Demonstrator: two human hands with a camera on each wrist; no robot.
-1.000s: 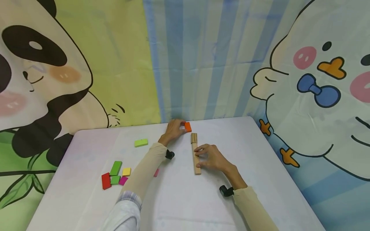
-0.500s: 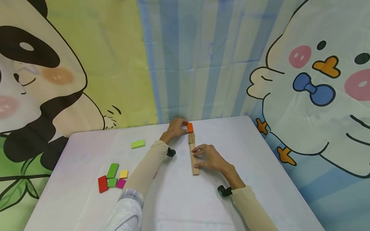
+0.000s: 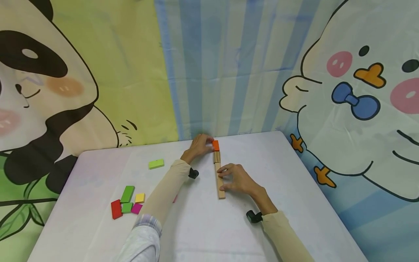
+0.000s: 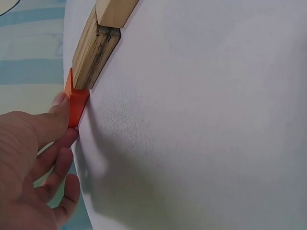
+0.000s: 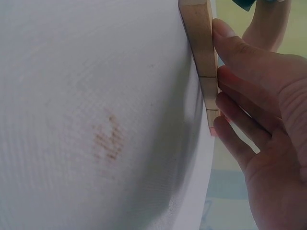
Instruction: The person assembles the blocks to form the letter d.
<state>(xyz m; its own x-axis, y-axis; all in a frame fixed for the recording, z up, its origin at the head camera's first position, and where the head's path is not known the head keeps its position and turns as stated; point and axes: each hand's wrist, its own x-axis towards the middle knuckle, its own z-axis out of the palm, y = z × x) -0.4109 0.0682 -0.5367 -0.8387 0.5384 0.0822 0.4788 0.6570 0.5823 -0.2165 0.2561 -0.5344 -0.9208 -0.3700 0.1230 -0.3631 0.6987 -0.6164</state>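
Note:
A line of light wooden blocks runs away from me, with a browner, grained wooden block at its far end. Past that sits an orange block, its end right at the grained one. My left hand pinches the orange block between thumb and index finger, the other fingers loosely bent in the left wrist view. Along the line's right side lies my right hand, thumb and fingertips touching the light blocks. In the right wrist view its fingers are spread along the row.
Left of the row lie a lime block and a loose group with a red block, green blocks, a yellow block and a magenta block. A pink piece is mostly behind the left forearm. A printed curtain backs the table.
My left hand has shifted the orange block right and straightened it in line with the row's far end. The right hand has stayed at the light blocks. The head view has turned slightly.

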